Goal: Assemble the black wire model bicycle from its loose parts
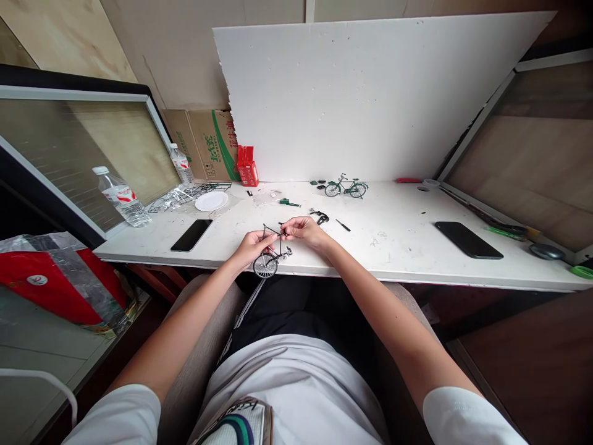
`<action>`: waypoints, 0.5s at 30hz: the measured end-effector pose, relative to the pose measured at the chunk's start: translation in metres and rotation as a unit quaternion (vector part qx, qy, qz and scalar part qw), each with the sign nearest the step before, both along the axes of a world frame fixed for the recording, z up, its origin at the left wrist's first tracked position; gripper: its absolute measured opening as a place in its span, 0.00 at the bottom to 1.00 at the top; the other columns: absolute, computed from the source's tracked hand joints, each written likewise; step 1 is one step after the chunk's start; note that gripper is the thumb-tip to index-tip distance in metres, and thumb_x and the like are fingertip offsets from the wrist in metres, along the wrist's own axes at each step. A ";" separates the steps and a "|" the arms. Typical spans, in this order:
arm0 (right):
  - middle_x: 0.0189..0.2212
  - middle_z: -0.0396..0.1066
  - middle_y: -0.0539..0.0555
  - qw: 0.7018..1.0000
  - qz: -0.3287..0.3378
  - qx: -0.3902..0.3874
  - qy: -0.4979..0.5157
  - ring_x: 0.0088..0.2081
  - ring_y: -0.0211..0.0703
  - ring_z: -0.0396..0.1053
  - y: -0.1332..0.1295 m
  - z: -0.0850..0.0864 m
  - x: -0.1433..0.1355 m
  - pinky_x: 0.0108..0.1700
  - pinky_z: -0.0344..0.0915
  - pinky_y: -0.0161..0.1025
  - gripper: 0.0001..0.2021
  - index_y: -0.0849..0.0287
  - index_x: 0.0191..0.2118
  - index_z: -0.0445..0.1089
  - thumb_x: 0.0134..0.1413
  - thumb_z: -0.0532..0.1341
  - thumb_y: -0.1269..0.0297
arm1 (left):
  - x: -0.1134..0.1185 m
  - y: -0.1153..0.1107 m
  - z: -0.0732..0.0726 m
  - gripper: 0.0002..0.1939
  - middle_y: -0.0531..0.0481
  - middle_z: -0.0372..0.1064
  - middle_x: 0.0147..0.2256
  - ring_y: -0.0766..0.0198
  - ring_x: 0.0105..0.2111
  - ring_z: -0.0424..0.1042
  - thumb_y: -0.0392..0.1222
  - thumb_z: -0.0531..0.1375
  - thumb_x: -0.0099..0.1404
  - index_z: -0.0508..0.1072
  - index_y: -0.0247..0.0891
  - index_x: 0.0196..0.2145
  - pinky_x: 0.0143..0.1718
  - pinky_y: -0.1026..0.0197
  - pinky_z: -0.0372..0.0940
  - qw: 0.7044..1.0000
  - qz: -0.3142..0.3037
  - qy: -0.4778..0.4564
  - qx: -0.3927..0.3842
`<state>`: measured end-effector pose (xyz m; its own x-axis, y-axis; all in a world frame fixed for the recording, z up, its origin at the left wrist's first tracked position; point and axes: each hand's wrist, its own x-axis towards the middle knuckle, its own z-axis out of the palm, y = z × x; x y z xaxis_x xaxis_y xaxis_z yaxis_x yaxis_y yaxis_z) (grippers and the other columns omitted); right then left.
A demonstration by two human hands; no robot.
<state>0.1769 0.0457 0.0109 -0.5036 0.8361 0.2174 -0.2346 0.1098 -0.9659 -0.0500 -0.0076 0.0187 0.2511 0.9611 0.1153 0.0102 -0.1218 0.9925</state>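
Observation:
A small black model bicycle frame (pixel 280 245) with one wheel (pixel 265 265) is held up at the table's front edge. My left hand (pixel 256 245) is closed on the frame from the left, above the wheel. My right hand (pixel 302 230) pinches a small dark part at the frame's upper right; the fingers partly hide it. A finished-looking green model bicycle (pixel 346 186) stands farther back. Behind my hands lie black parts (pixel 319 216), a small dark tool (pixel 343 225) and a green part (pixel 290 203).
Phones lie on the white table (pixel 370 262) at left (pixel 191 235) and right (pixel 469 240). A white lid (pixel 211 201), water bottles (pixel 122 198), a red box (pixel 247 167) and a cardboard box (pixel 210 142) are at back left. A white board (pixel 370 99) stands behind.

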 end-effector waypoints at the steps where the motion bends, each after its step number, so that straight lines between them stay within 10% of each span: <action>1: 0.42 0.82 0.57 1.000 0.002 -0.003 0.001 0.38 0.43 0.81 0.000 0.000 0.000 0.48 0.78 0.41 0.21 0.61 0.41 0.82 0.46 0.80 0.51 | 0.000 0.000 0.000 0.27 0.50 0.73 0.27 0.65 0.27 0.71 0.62 0.75 0.54 0.80 0.33 0.36 0.32 0.62 0.69 1.000 -0.001 0.001 0.001; 15: 0.35 0.83 0.57 0.999 0.025 -0.018 0.013 0.39 0.47 0.82 -0.011 0.011 -0.001 0.49 0.77 0.43 0.23 0.61 0.40 0.81 0.45 0.80 0.49 | -0.002 -0.001 0.000 0.28 0.51 0.72 0.27 0.66 0.28 0.71 0.62 0.75 0.54 0.80 0.33 0.36 0.33 0.63 0.68 1.000 -0.015 -0.014 -0.005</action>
